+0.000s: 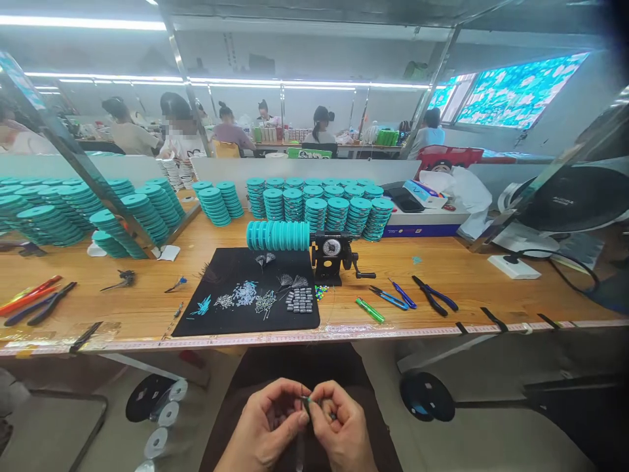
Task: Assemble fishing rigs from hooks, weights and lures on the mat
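As our left hand (263,423) and right hand (344,429) pinched a small teal piece (307,401) in their nearly closed fingers (322,400), we held it below the counter's (432,275) front edge, with open room around.

Head-height view, facing forward and down, wide and bowed at the edges. Right now, very close over the left hand (263,419) and right hand (341,429), the worktop (466,275) just beyond, and far off across the room, seated co-workers (226,128) high in the frame.
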The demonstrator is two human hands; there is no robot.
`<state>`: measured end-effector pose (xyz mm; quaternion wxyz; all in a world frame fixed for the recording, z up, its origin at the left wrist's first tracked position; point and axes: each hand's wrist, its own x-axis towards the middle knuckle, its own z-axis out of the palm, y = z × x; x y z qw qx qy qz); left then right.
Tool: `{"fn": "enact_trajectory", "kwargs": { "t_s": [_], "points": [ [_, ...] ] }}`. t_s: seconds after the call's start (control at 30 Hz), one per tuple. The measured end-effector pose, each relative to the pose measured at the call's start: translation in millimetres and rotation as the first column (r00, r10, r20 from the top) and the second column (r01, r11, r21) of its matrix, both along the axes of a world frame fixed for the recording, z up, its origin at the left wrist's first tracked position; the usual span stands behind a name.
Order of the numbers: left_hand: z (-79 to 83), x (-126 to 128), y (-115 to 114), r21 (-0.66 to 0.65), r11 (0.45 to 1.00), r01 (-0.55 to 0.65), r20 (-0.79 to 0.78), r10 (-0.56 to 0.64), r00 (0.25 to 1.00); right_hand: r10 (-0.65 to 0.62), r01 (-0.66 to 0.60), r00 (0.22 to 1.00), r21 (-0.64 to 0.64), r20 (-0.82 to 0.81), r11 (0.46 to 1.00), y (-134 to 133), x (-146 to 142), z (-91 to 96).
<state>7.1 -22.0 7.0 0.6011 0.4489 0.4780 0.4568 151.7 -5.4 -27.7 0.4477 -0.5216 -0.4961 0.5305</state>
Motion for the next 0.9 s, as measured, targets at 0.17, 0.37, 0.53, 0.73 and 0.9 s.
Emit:
{"fn": "enact_trajectory", "kwargs": {
  "t_s": [0.17,0.37,0.53,0.73,0.9],
  "points": [
    [14.5,-41.7,19.3,0.194,0.979,-0.059,-0.464,0.144,0.874,-0.134,0.121,0.98,-0.092,-0.147,0.988,17.8,9.4,4.4],
    [1.5,-118.9,88.1,0.546,0.837,0.035,-0.76,0.477,0.441,0.122,-0.127,0.984,0.028,0.129,0.992,22.9,19.6,13.1],
    [-4.5,-111.0,94.8,0.583,0.812,0.038,-0.748,0.518,0.415,0.195,-0.254,0.909,0.118,0.368,0.96,18.3,17.4,27.6],
    [20.2,-39.7,28.9,0.203,0.974,0.098,-0.574,0.038,0.818,0.137,-0.32,0.851,0.294,0.507,0.901,14.9,15.0,39.3],
    [21.8,-17.1,10.2,0.092,0.992,0.081,-0.402,-0.037,0.915,0.167,-0.38,0.844,0.35,0.509,0.856,10.4,12.2,41.7]
  ]
}}
